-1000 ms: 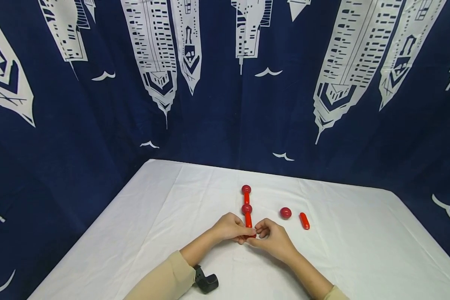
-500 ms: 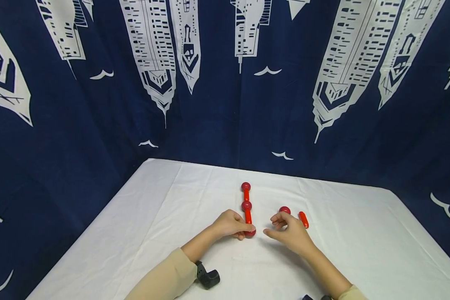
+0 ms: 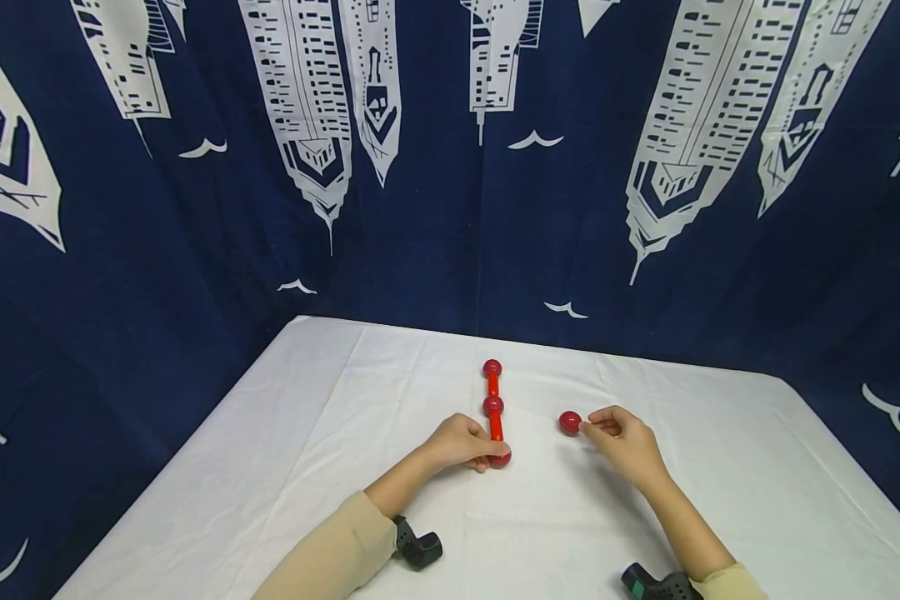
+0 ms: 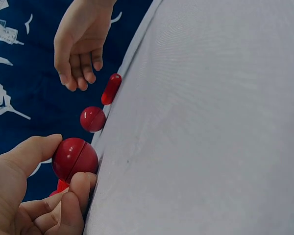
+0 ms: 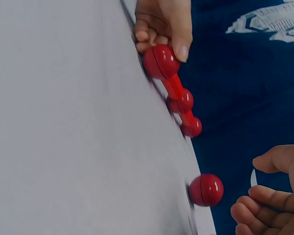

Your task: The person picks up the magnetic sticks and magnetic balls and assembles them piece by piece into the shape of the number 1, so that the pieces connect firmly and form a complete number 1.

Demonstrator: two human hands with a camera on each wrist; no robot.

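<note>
My left hand [image 3: 457, 442] pinches the near red ball [image 3: 501, 457] of a straight chain, thumb on one side and fingers on the other. From that ball a red rod [image 3: 497, 427] runs to a middle ball [image 3: 492, 406], and another rod [image 3: 492, 385] to the far ball [image 3: 492, 367]. My right hand [image 3: 632, 446] is just right of a loose red ball [image 3: 570, 423]. The right wrist view shows a gap between its thumb and fingers, with nothing held. A loose red rod [image 4: 111, 89] lies beyond the loose ball [image 4: 93, 119], hidden by my right hand in the head view.
A white cloth [image 3: 330, 400] covers the table, whose far edge meets a dark blue curtain [image 3: 435, 275] with white building prints. Black wrist devices sit at the left wrist [image 3: 420, 550] and right wrist [image 3: 660, 585].
My right hand has left the near end of the chain and moved right, past the loose ball, covering the loose rod. My left hand keeps its pinch; chain and hand have shifted slightly away.
</note>
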